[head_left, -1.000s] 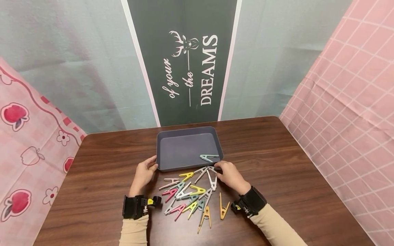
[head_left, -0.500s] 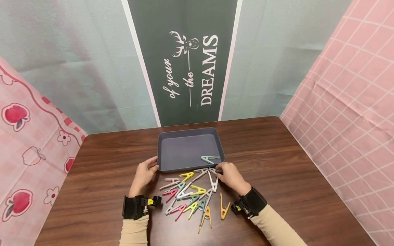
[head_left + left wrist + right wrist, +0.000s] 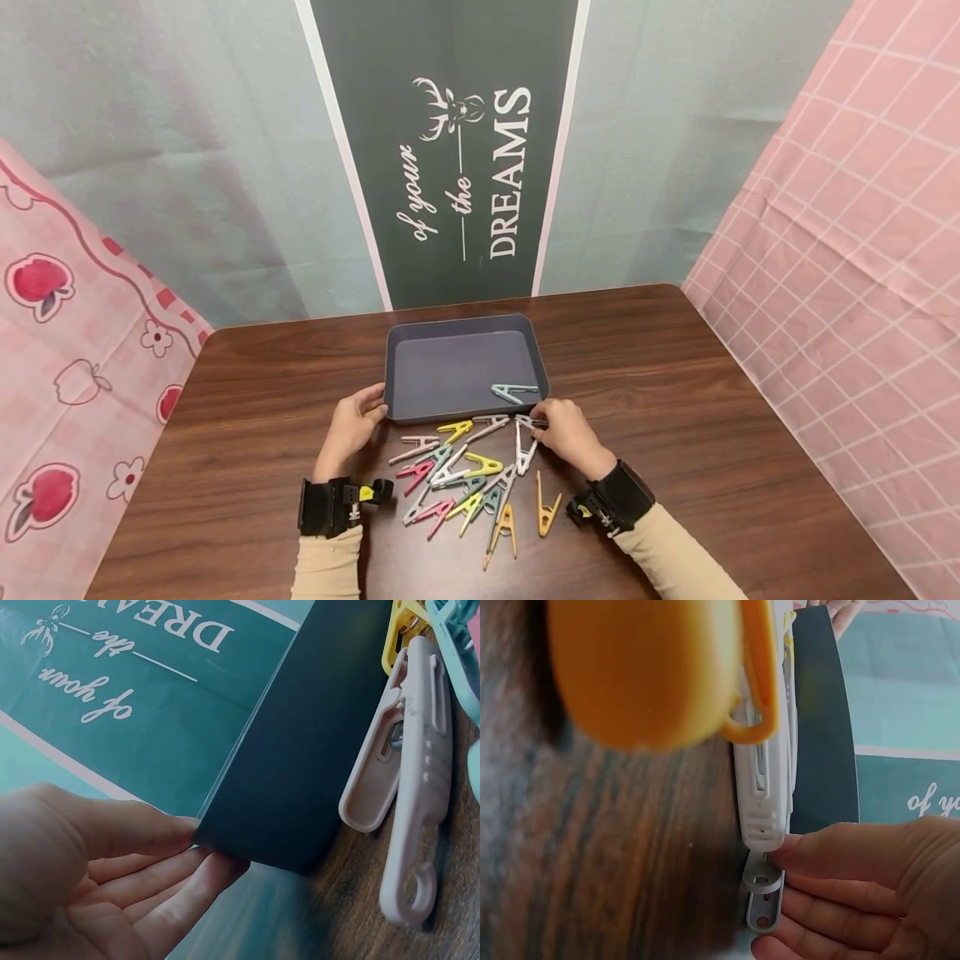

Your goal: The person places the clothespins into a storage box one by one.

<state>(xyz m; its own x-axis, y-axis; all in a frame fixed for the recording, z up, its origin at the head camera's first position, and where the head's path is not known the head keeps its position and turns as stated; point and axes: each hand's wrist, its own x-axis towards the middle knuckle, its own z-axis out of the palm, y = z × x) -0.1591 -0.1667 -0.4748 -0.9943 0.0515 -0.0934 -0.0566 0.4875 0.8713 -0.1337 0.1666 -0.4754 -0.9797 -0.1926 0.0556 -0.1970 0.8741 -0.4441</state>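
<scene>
At the front left corner of a dark grey tray [image 3: 450,367], my left hand [image 3: 350,432] pinches the wall with thumb and fingers; the left wrist view shows this tray corner [image 3: 255,802] close up. My right hand [image 3: 572,437] is by the front right corner, pinching a grey clothespin [image 3: 765,904] whose end lies between thumb and fingers. A white clothespin [image 3: 525,460] touches it. One pale teal clothespin [image 3: 514,392] lies inside the tray. Contact between the right fingers and the tray is hidden.
Several clothespins are heaped before the tray, among them a yellow clothespin [image 3: 483,465] and a red clothespin [image 3: 416,474]. An orange clothespin [image 3: 547,508] lies apart near the right wrist. The brown table [image 3: 660,417] meets a printed curtain [image 3: 420,283] behind.
The right hand has shifted slightly right and nearer, and the grey and white clothespins moved right with it. The tray slid slightly right and nearer; the left hand stayed at its corner.
</scene>
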